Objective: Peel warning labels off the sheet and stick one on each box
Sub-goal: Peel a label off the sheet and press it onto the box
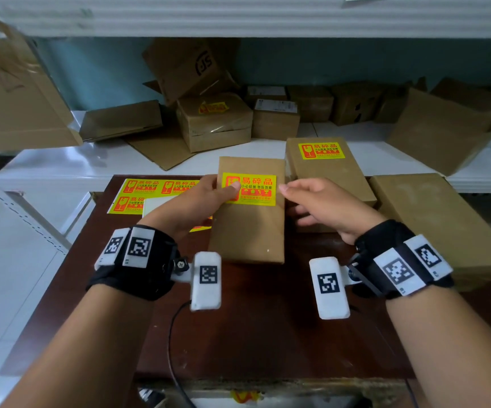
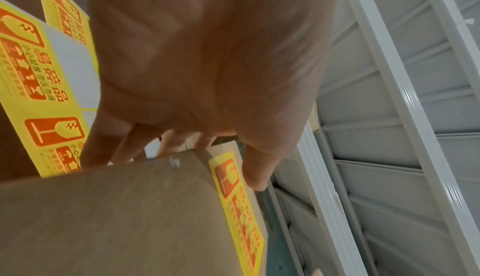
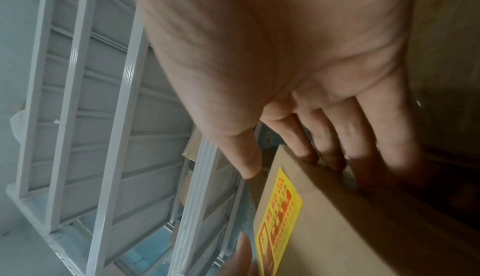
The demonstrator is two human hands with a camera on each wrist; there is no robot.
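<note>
Left hand (image 1: 200, 198) gripping middle box (image 1: 248, 213) at its left edge, thumb pressed on yellow label (image 1: 251, 189). Right hand (image 1: 323, 206) relaxed, holding nothing. Advised: smooth outward from thumb, corners last. Label sheet (image 1: 138, 192) left on surface (image 1: 253, 334); labelled box (image 1: 326, 169) and bare box (image 1: 441, 225) crowding right.

Left part of label sheet (image 1: 138, 193) at ten o'clock visible, right part hidden under left hand (image 1: 197, 201). Red icon on label (image 1: 250, 189) half covered by the thumb. Small print unreadable (too small). Right hand (image 1: 323, 206) fingertips blurred in wrist view. Large box (image 1: 444, 225) at three o'clock cut by frame edge.
</note>
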